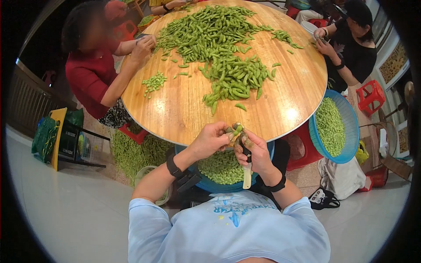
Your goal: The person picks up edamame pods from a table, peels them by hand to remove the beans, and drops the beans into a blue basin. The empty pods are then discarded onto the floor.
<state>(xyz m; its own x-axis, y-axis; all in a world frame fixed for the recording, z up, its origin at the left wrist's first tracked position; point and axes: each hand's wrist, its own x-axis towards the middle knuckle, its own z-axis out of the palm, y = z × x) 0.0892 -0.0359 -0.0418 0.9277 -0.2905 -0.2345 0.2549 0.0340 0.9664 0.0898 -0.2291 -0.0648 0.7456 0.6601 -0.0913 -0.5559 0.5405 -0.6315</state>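
In front of the table edge, my left hand (213,139) and my right hand (256,151) meet over a blue basket. A green soybean pod (237,129) is pinched between their fingertips. The fingers of my left hand are closed at its lower end. My right hand is wrapped round a slim tool (247,176) with a black upper part and a cream-coloured lower end pointing down; its working end is hidden in the fingers. Below, the blue basket (195,180) holds shelled green soybeans (223,168).
A large heap of pods (210,35) spreads over the round wooden table (175,109), with a small pile of shelled beans (154,82) at its left. People sit left and right. Another blue basket (353,131) of beans stands right, near a red stool (371,97). Empty pods (136,153) cover the floor left.
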